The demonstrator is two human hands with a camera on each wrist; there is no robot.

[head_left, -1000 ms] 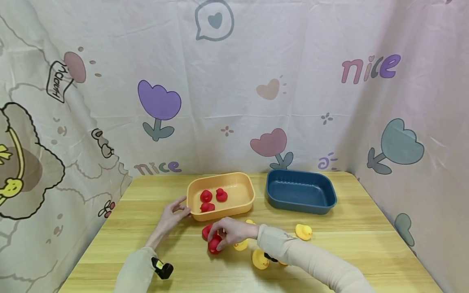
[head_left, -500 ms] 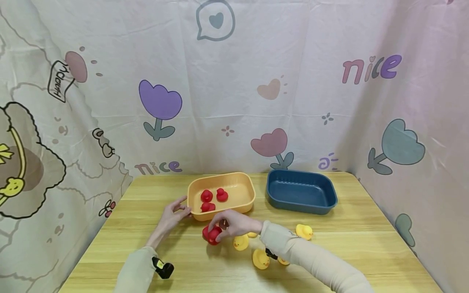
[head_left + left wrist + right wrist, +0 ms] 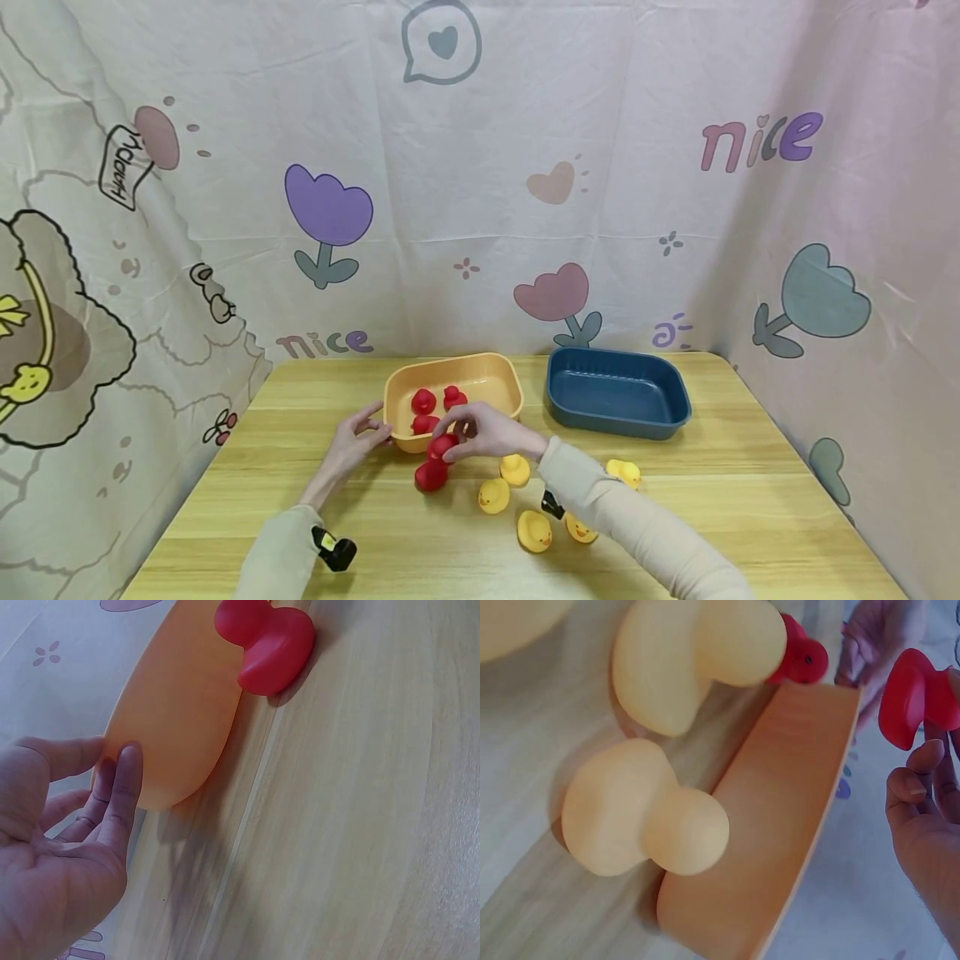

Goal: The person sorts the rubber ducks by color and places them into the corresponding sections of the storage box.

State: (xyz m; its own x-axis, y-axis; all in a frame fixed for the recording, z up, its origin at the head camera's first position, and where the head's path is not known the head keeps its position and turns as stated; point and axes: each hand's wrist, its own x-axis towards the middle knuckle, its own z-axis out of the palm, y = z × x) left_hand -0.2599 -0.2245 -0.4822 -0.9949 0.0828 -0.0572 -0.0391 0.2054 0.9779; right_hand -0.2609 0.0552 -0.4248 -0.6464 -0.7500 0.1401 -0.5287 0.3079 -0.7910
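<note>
An orange plastic tray (image 3: 487,392) with several red rubber ducks (image 3: 423,402) inside stands at the back of the table. My left hand (image 3: 356,442) holds its left end, thumb and fingers around the front corner; the left wrist view shows these fingertips (image 3: 129,754) against the wall. Between thumb and fingers, my right hand (image 3: 487,429) pinches a red rubber duck (image 3: 441,447) just in front of the tray's front wall. In the right wrist view this held duck (image 3: 906,701) is clear of the table. Another red duck (image 3: 431,477) rests on the table below it.
Right of the orange tray stands a dark blue tray (image 3: 618,400). Several yellow rubber ducks (image 3: 493,496) lie on the wooden table (image 3: 405,550), some close to or under the right forearm. A patterned cloth (image 3: 465,208) hangs behind and along the sides.
The right hand has lifted the red duck off the table and carried it up, past the other red duck, to the tray's front wall. The left hand stays where it was.
</note>
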